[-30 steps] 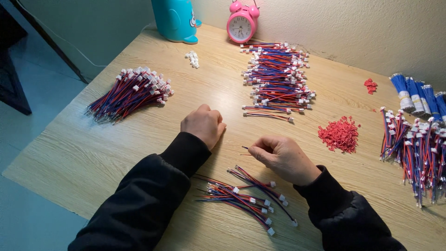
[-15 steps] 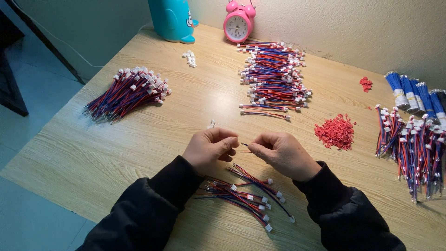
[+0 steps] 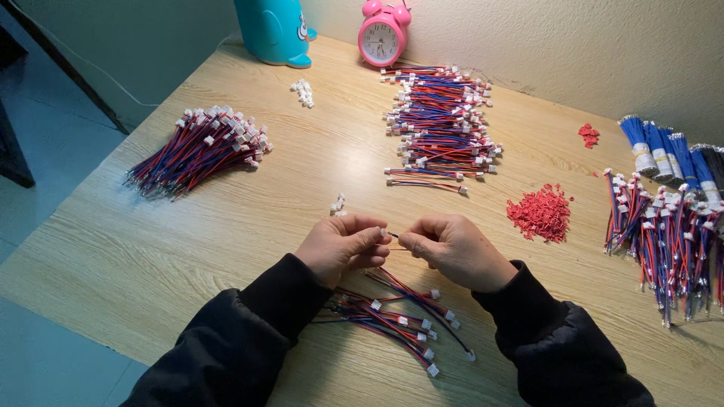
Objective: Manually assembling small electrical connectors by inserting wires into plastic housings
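A: What lies on the wood-grain table [image 3: 188, 249]?

B: Thin red-and-blue wires with small white plastic connectors. The left hand [image 3: 341, 246] pinches a white connector [image 3: 383, 233] at its fingertips; the right hand [image 3: 456, 251] pinches the wire end [image 3: 394, 236] just beside it, above a loose bundle of wires [image 3: 400, 316].

A: And around that bundle?

B: Beyond the hands, a stacked pile of finished wires [image 3: 441, 120]; to its right, a heap of red plastic bits [image 3: 541, 212]. Bare table shows between the hands and that stack.
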